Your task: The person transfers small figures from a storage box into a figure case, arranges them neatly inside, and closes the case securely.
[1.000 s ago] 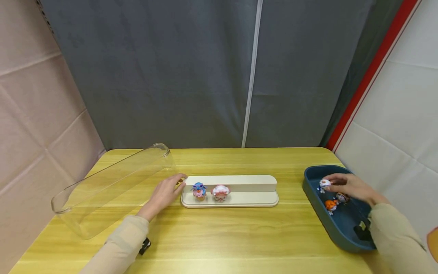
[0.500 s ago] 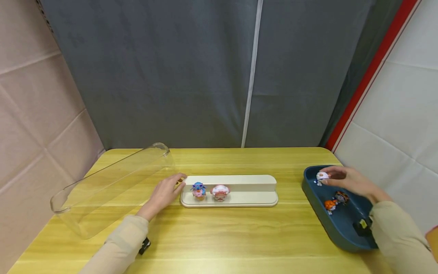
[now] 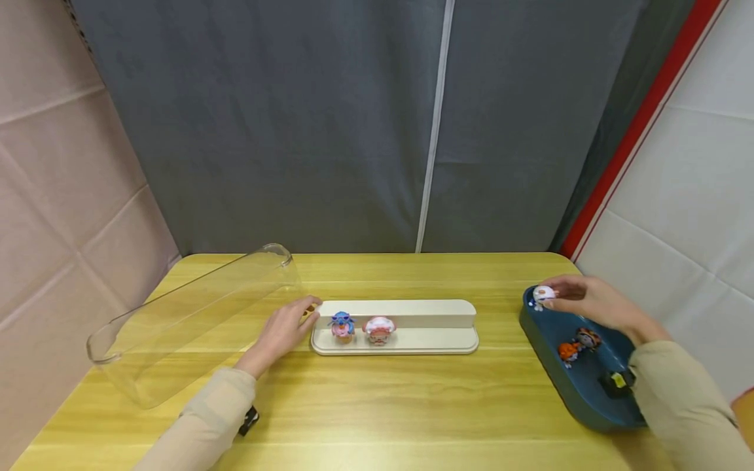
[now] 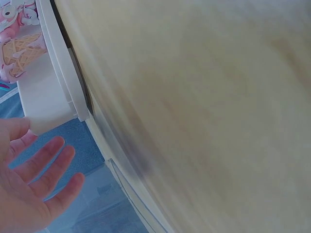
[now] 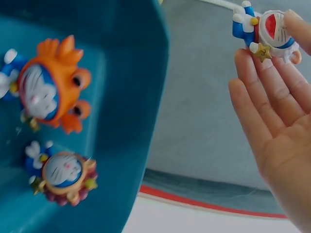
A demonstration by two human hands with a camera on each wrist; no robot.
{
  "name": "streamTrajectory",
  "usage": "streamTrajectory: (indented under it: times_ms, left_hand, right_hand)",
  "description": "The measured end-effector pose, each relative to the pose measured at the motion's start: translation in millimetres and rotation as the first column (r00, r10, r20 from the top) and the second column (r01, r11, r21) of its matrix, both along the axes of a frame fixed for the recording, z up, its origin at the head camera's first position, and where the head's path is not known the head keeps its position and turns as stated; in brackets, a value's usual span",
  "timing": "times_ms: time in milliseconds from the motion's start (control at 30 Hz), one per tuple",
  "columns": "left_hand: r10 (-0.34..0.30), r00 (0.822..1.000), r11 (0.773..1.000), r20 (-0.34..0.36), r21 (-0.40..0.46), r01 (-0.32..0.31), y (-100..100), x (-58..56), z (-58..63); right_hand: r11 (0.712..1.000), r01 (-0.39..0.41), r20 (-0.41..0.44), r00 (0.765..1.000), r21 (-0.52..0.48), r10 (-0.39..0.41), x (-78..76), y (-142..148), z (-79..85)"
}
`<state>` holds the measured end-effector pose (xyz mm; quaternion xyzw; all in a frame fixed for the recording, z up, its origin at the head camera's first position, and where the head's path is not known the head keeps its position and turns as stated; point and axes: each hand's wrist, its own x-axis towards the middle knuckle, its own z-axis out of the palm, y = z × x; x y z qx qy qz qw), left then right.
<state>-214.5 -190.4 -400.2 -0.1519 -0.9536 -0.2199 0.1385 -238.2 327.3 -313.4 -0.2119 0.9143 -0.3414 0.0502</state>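
My left hand [image 3: 281,335] rests against the left end of a cream stepped display stand [image 3: 436,339]. In the left wrist view, its thumb and index finger touch the stand's corner, the other fingers loosely spread. On the stand are a blue-topped figurine with sunglasses [image 3: 342,327] and a pink figurine with a white top [image 3: 379,330]. My right hand [image 3: 597,307] pinches a small Doraemon figurine with a white hood [image 5: 272,31] between thumb and fingers, over the far left corner of a dark blue bin [image 3: 559,386]. An orange crab-hooded figurine [image 5: 53,90] and a brown-maned figurine [image 5: 63,172] lie in the bin.
A long transparent cover [image 3: 200,327] lies slanted at the table's left. A black object with a yellow mark [image 3: 615,383] shows by the right wrist, and part of another black object [image 3: 249,420] by the left forearm. A grey curtain [image 3: 294,131] hangs behind the table.
My right hand has lifted the white-hooded figurine from among the others and moved it away and left to the bin's far corner. The left hand has stayed at the stand.
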Motion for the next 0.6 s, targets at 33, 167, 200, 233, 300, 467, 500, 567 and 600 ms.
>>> streamTrajectory:
  times_ms: [33, 167, 200, 233, 300, 467, 500, 567, 600]
  left_hand:
    - [-0.001, 1.000, 1.000, 0.000, -0.001, 0.001, 0.0, 0.0, 0.1]
    - [-0.004, 1.000, 1.000, -0.002, -0.002, 0.004, -0.1, 0.0, 0.4]
    - [-0.004, 1.000, 1.000, -0.002, -0.003, 0.004, -0.1, 0.0, 0.4]
    - [-0.003, 1.000, 1.000, -0.004, -0.004, 0.003, -0.1, 0.0, 0.4]
    - [-0.003, 1.000, 1.000, -0.008, -0.005, 0.003, -0.2, 0.1, 0.5]
    - [-0.002, 1.000, 1.000, -0.011, -0.007, 0.002, 0.0, 0.2, 0.7]
    - [-0.002, 1.000, 1.000, -0.010, -0.008, 0.002, 0.1, 0.2, 0.7]
    - [0.002, 1.000, 1.000, -0.004, -0.010, -0.002, 0.4, 0.2, 0.7]
    - [0.003, 1.000, 1.000, -0.001, -0.011, -0.003, 0.6, 0.2, 0.7]
  right_hand:
    - [1.000, -0.004, 0.000, 1.000, -0.004, 0.004, 0.4, -2.1, 1.2]
    - [0.999, -0.035, -0.010, 0.999, -0.029, 0.035, 1.2, -10.5, 5.3]
    - [0.998, -0.042, -0.014, 0.999, -0.038, 0.042, 1.2, -12.5, 6.2]
    - [0.998, -0.048, -0.015, 0.999, -0.045, 0.048, 1.1, -14.6, 7.0]
    - [0.997, -0.058, -0.012, 0.998, -0.058, 0.058, 0.8, -18.6, 8.8]
    - [0.995, -0.077, -0.021, 0.997, -0.071, 0.076, 0.1, -29.8, 13.5]
    - [0.994, -0.080, -0.025, 0.997, -0.072, 0.078, 0.0, -32.3, 14.2]
    - [0.993, -0.084, -0.032, 0.996, -0.078, 0.082, -0.2, -37.2, 15.0]
    - [0.994, -0.082, -0.034, 0.996, -0.079, 0.079, -0.2, -39.6, 15.3]
